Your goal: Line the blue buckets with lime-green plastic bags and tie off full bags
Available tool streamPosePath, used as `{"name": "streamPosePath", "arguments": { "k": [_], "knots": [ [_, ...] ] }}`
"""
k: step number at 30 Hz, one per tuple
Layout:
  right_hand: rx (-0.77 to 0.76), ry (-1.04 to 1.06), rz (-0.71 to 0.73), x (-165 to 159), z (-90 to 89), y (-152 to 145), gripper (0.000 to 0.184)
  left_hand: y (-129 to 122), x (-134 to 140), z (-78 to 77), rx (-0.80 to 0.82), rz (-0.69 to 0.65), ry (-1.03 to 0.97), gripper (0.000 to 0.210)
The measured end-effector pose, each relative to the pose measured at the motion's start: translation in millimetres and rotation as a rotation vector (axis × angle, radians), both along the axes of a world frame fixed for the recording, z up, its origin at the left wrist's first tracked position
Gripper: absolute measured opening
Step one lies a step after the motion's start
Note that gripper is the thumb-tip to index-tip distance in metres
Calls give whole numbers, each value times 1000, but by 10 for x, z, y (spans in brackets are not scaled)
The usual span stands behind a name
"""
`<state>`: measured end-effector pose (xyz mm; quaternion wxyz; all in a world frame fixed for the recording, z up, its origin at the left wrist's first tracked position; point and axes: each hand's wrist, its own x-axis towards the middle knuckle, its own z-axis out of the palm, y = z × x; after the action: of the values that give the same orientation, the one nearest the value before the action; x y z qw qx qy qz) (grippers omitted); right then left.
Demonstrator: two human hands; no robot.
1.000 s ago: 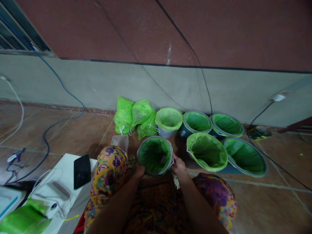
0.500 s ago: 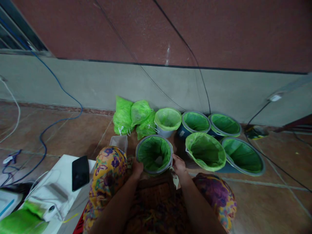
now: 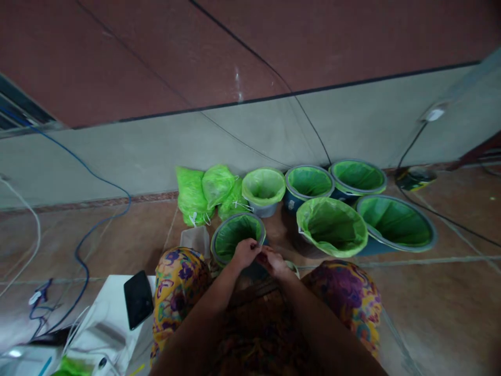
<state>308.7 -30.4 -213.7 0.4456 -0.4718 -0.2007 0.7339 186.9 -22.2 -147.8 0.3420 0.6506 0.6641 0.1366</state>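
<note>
Cloth (image 3: 180, 279) printed with yellow and purple flowers covers two knees; beside it, one flat black phone (image 3: 138, 299) lies on a white desk (image 3: 115, 291). Between the knees, left hand (image 3: 245, 253) and right hand (image 3: 273, 262) meet, fingers bent, at the near rim of one round, grey-rimmed bin (image 3: 229, 237) lined with crinkled green plastic; I cannot tell whether either grips anything. Beyond: one clear plastic box (image 3: 194, 239), five more green-lined bins (image 3: 332, 228), three string-tied green bags (image 3: 191, 190), brown tiled floor (image 3: 442, 303), grey-and-maroon wall (image 3: 156, 146).
</note>
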Motion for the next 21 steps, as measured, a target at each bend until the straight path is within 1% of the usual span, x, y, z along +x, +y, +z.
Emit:
{"name": "streamPosePath", "arguments": {
  "k": [3,7,11,15,17,21],
  "knots": [
    [-62,80,18,-66,56,21,26,-16,-154,36,9,-61,-22,16],
    [-157,150,50,-151,157,44,23,-38,-255,99,19,-55,115,18],
    [-168,171,49,-234,209,31,19,-74,-307,108,3,-62,239,21],
    [-178,178,54,-279,217,13,15,-100,-349,113,-19,-67,262,21],
    [-178,177,52,-278,214,9,15,-98,-349,142,-30,-68,271,21],
    [-165,166,37,-242,207,17,15,-62,-317,249,-40,-58,302,23]
  ]
}}
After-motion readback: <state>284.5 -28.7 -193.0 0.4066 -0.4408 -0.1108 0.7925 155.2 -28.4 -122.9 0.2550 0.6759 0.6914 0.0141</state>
